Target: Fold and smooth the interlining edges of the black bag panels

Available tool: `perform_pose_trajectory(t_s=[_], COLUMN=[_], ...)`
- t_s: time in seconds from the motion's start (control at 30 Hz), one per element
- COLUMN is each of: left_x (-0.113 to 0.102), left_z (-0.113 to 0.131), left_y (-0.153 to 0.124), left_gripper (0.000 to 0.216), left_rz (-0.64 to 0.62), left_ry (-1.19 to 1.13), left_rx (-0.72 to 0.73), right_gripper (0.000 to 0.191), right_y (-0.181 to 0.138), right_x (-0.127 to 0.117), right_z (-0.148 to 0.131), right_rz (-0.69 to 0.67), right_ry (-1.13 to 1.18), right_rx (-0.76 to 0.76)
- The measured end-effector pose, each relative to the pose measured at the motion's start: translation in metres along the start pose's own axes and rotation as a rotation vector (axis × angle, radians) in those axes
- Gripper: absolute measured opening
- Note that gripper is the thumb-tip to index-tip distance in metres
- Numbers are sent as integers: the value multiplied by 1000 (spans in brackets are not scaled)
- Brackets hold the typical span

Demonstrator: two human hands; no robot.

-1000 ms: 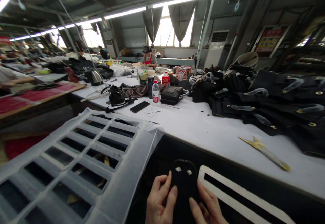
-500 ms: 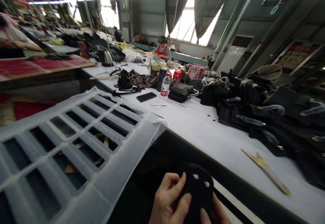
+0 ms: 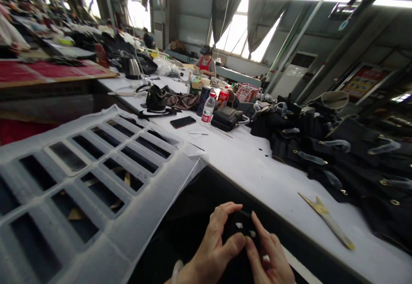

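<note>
Both hands hold a black piece (image 3: 242, 229) with a rounded top edge and two small white patches; its exact kind cannot be told. My left hand (image 3: 220, 241) grips its left side, fingers over the top edge and thumb on the face. My right hand (image 3: 268, 254) has its index finger along the right edge and its thumb pressed near the white patches. The lower part of the piece merges with the dark area below. A pale bangle (image 3: 177, 271) is on my left wrist.
A white plastic rack (image 3: 109, 230) with slots stands at left. On the white table (image 3: 231, 164) lie a brass-coloured tool (image 3: 328, 222), a phone (image 3: 183, 122), a water bottle (image 3: 208, 109) and several black bags (image 3: 322, 146). A person in a red apron (image 3: 205, 64) sits farther back.
My left fingers have moved up over the top edge of the black piece. My right hand has come up its right side, thumb now on the face. The view has shifted slightly.
</note>
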State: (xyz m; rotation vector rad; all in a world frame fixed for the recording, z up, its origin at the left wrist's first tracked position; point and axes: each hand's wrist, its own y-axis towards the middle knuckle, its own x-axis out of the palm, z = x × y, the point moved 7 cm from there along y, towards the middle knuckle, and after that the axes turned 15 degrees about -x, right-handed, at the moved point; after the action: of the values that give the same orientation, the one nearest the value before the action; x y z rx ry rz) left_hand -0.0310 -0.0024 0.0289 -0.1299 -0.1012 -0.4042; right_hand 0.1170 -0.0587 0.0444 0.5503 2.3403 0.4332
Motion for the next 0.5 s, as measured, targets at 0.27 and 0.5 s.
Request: perform_pose_trajectory(t_s=[0.27,0.5], left_x=[5,6], left_z=[19,10], left_y=[7,6], left_gripper=[53,59], left_rz=[-96,-82], left_ry=[-86,-99], left_rx=[111,76], right_gripper=[10,15], right_y=[15,5], right_x=[-13,-14], right_z=[-25,-38], right_rz=[173,172], right_ry=[-111,-18], right_rx=[-448,-557])
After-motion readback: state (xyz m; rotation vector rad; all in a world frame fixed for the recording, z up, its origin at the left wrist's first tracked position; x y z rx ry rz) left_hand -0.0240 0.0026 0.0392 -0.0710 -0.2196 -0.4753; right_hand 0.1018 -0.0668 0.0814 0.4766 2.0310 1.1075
